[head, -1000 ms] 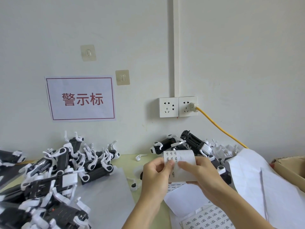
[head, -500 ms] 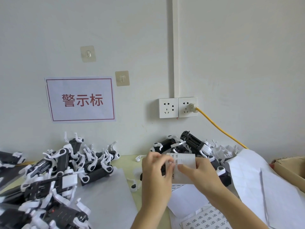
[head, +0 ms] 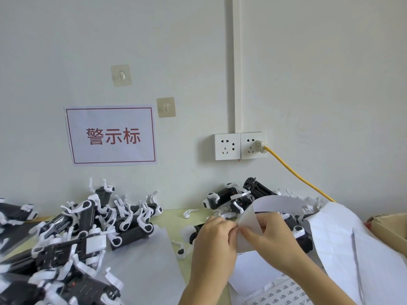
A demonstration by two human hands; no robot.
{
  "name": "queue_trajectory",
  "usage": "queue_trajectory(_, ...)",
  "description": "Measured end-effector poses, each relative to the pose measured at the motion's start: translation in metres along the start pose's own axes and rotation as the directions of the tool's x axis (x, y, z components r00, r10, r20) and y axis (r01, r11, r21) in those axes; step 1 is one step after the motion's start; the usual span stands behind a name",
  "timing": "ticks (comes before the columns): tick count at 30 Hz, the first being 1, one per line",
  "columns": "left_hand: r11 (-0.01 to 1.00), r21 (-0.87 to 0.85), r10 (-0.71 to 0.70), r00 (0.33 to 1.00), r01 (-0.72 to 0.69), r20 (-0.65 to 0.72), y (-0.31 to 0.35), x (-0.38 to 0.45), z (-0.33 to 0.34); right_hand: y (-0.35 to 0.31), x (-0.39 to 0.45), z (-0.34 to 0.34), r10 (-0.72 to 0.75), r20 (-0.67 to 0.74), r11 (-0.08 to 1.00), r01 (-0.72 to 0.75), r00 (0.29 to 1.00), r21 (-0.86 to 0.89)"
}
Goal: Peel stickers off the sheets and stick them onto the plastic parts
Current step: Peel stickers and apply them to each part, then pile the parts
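Observation:
I hold a white sticker sheet (head: 275, 203) in front of me; it curls up and over to the right, blank side showing. My right hand (head: 269, 235) grips its lower edge, thumb on the paper. My left hand (head: 214, 236) pinches at the sheet's left edge, fingertips meeting those of the right hand. Black-and-white plastic parts (head: 233, 198) lie in a heap just behind the sheet, partly hidden by it. A bigger heap of the same parts (head: 83, 227) covers the table's left side. Another printed sticker sheet (head: 284, 292) lies under my right forearm.
Large white backing sheets (head: 352, 249) drape over the table's right side, beside a cardboard box (head: 389, 227). A yellow cable (head: 295, 172) runs from the wall socket (head: 241, 146) down behind them. A grey sheet (head: 145, 265) lies between the left heap and my hands.
The sheet was flat with its printed side facing me; now it has dropped lower and curls over, blank side out. Both hands moved down, fingertips closing at its left edge.

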State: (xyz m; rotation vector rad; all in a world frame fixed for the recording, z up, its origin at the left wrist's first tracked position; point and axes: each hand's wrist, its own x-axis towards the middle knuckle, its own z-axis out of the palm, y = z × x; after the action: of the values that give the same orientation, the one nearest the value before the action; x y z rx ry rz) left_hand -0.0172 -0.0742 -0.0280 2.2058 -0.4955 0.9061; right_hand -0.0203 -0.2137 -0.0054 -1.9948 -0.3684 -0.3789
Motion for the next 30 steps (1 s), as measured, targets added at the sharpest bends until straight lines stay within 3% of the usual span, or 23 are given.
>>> queue_trajectory(5, 1.000, 0.014, -0.027, 0.998, 0.026, 0.058, -0.0017, 0.0005, -0.0004, 0.0002, -0.0013, 0.0004, -0.049, -0.015, 0.995, 0.047, 0.999, -0.084)
queue_trajectory(15, 0.999, 0.010, -0.054, 0.995, 0.054, 0.086, -0.0016, 0.0003, -0.0013, 0.0008, -0.0009, 0.0010, -0.027, -0.012, 0.996, 0.026, 1.000, -0.089)
queue_trajectory(22, 0.981, -0.111, -0.154, 0.987, 0.158, 0.038, 0.0010, -0.0005, 0.0010, -0.0006, -0.0015, 0.0002, -0.026, -0.019, 0.999, 0.025, 0.999, -0.046)
queue_trajectory(30, 0.935, -0.260, -0.248, 0.969, 0.241, 0.006, 0.0009, -0.0012, 0.0054, 0.0018, -0.0002, -0.0077, 0.009, 0.005, 0.991, -0.008, 1.000, -0.134)
